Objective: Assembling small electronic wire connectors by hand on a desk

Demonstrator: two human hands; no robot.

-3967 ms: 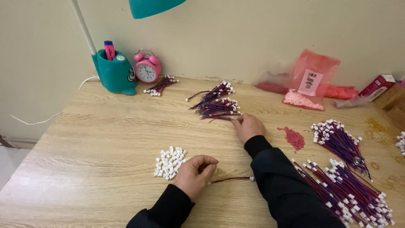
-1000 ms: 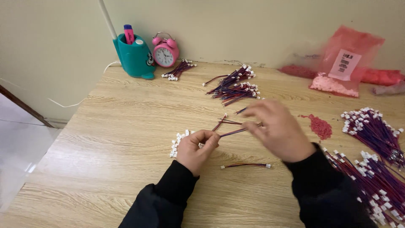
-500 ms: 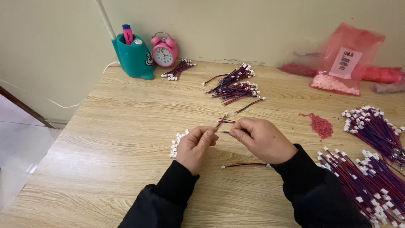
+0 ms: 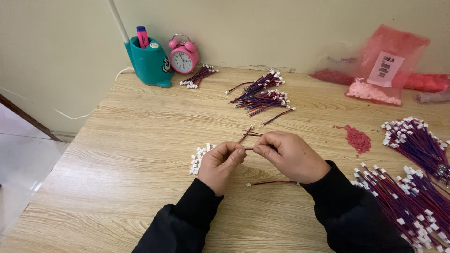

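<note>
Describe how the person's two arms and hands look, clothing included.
Both arms wear long black sleeves of soft, slightly creased fabric that reach the wrists. The left sleeve and right sleeve look alike, plain, with no markings visible. The left hand and right hand are bare: no gloves, and no rings or watch show.

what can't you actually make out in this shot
- Head view: where the left hand and right hand pinch the thin wire, the fingertips hide its end and each grip.
- White connector pile: partly behind the left hand.
- Wire bundles: cut off by the right edge.
- Clock face: too small to read.
</note>
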